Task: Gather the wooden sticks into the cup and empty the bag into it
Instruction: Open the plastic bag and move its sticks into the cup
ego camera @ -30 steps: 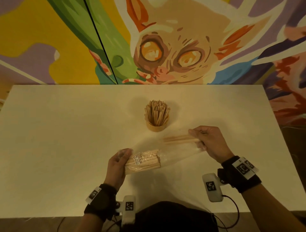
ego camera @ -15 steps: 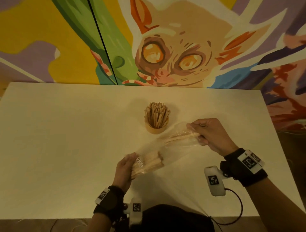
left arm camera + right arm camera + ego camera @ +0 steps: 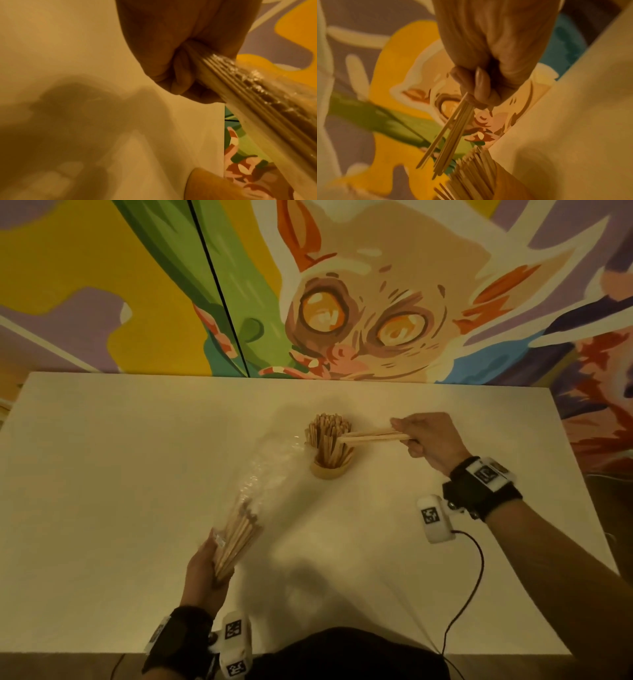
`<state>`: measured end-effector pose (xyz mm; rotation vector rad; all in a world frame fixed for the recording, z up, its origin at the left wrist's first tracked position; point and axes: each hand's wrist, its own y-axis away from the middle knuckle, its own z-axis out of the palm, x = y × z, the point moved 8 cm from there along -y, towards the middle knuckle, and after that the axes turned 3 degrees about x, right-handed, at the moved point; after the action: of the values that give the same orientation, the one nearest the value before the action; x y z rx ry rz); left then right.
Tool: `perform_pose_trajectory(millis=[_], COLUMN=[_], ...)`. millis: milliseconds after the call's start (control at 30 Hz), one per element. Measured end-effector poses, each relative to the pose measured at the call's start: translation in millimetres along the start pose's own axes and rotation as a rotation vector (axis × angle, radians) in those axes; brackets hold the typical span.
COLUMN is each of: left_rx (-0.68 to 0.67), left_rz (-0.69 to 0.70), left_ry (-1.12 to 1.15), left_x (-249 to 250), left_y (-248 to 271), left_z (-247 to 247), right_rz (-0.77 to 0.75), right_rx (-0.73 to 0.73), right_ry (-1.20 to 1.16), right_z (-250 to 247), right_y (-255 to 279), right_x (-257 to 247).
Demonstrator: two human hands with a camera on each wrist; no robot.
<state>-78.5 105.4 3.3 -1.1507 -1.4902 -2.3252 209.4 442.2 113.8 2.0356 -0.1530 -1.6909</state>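
A small wooden cup [image 3: 329, 470] stands mid-table, packed with upright wooden sticks [image 3: 329, 436]. My right hand [image 3: 416, 438] pinches a few loose sticks [image 3: 371, 435] held level, their free ends over the cup's sticks; the right wrist view shows the same sticks [image 3: 452, 129] just above the cup's bundle [image 3: 476, 174]. My left hand [image 3: 209, 563] grips the lower end of a clear plastic bag [image 3: 270, 477] that still holds a bundle of sticks [image 3: 236, 537]. The bag slants up toward the cup. In the left wrist view the fingers [image 3: 171, 65] curl round the bagged sticks [image 3: 257, 102].
The white table [image 3: 120, 491] spreads wide to the left and right of the cup. A painted mural wall [image 3: 342, 302] rises right behind the table's far edge. A cable [image 3: 469, 587] trails from my right wrist unit across the near right of the table.
My right hand has pulled a few sticks out of the bag and carried them up over the cup. My left hand has swung the bag from lying crosswise to pointing at the cup.
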Motion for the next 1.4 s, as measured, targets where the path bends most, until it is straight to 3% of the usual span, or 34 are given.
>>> perform_pose_trajectory(millis=[100, 200, 300, 400, 500, 633, 800, 900, 933, 1000, 1067, 1167, 1300, 1400], left_rx=[0.047, 0.104, 0.134, 0.130, 0.113, 0.068, -0.066, -0.098, -0.100, -0.109, -0.118, -0.130, -0.128, -0.136], left_rz=[-0.017, -0.022, 0.003, -0.012, -0.039, -0.042, -0.088, -0.057, -0.040, -0.006, 0.024, 0.042, 0.086, 0.139], left_ry=[0.002, -0.024, -0.033, -0.050, 0.010, 0.061, 0.120, 0.115, 0.079, 0.011, -0.017, -0.001, -0.040, -0.054], left_x=[-1, -6, -10, -12, -15, -16, -14, -7, -4, 1, 4, 5, 9, 14], left_y=[-2, -3, -4, 1, 1, 4, 4, 0, -1, -3, -3, -3, -1, 1], left_z=[-10, -24, -32, -27, -22, -12, 14, 21, 23, 26, 32, 41, 48, 48], right_rz=[-0.077, -0.250, -0.471, -0.618, -0.825, -0.947, -0.844, -0.880, -0.869, -0.804, -0.603, -0.240, 0.115, 0.179], right_rx=[-0.011, -0.076, -0.282, -0.490, -0.610, -0.506, -0.419, -0.241, -0.191, -0.119, -0.128, -0.275, -0.318, -0.386], right_ry=[0.272, 0.633, 1.089, 1.408, 1.585, 1.623, 1.449, 1.385, 1.289, 0.883, 0.430, 0.068, -0.009, 0.127], right_z=[24, 59, 112, 156, 175, 172, 160, 136, 125, 100, 76, 70, 67, 70], right_y=[-25, -37, -25, -10, 9, 13, 14, 28, 35, 51, 68, 85, 93, 103], right_x=[-17, -42, -50, -20, 22, 40, 14, -19, -31, -52, -56, -25, 26, 42])
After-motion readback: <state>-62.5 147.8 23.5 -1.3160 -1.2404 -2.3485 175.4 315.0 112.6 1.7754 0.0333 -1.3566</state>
